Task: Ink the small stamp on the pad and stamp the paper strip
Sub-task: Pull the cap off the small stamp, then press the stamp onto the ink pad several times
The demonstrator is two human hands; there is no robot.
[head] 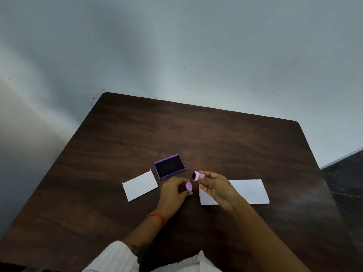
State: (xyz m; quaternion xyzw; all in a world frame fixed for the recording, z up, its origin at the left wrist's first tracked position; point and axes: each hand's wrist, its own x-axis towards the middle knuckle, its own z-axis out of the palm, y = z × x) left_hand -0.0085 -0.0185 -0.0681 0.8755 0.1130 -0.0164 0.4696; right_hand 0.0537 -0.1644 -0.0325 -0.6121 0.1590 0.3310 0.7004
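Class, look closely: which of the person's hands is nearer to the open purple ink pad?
Left. The left hand sits just below the ink pad; the right hand is farther right.

One dark wooden surface [216,134] carries everything here. On it lie two white papers: one paper [140,185] to the left and one larger paper [249,191] to the right, partly hidden behind a hand. There is one purple ink pad [170,166], open, lying between them and a little farther back. Two hands are in view: the left hand [174,193] and the right hand [216,186]. There is one small pink stamp [198,176], and one small pink cap [189,186]. One orange wristband [158,217] circles the left wrist. Two white sleeves show at the bottom edge.
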